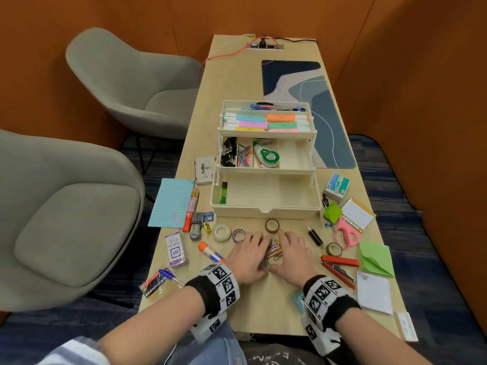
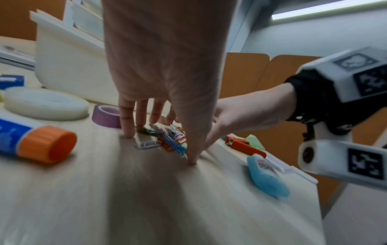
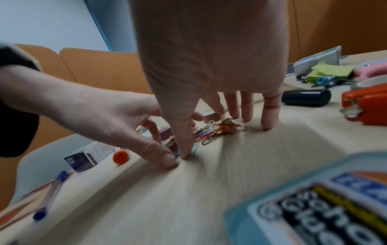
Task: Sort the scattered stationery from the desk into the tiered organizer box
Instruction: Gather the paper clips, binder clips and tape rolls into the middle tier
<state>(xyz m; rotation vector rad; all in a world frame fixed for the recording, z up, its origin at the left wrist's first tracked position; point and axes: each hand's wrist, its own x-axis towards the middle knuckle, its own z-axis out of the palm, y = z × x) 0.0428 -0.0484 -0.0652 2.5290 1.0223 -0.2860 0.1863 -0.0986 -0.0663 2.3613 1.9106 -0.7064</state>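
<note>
A loose heap of coloured paper clips lies on the desk at the near middle, just at 6 o'clock from the tiered organizer box. The left hand flanks the heap at its 9 o'clock and the right hand at its 3 o'clock. Both are spread, straight fingers and thumbs planted on the wood, corralling the clips but not yet grasping any.

The step in hand looks like herding the clips together for one pickup. The box stands opened out in three levels, and the middle one already has a compartment of clips toward its left. Next, the heap likely needs to be squeezed tighter, pinched or scooped up, and carried toward 12 o'clock to that compartment. Flat clips on a smooth top may slip out, so a second gather may be needed.

Around the heap:
- A purple tape roll and a clear one at 10 o'clock.
- A brown roll at 12 o'clock.
- A glue stick at 9 o'clock.
- A red stapler at 3 o'clock.
</note>
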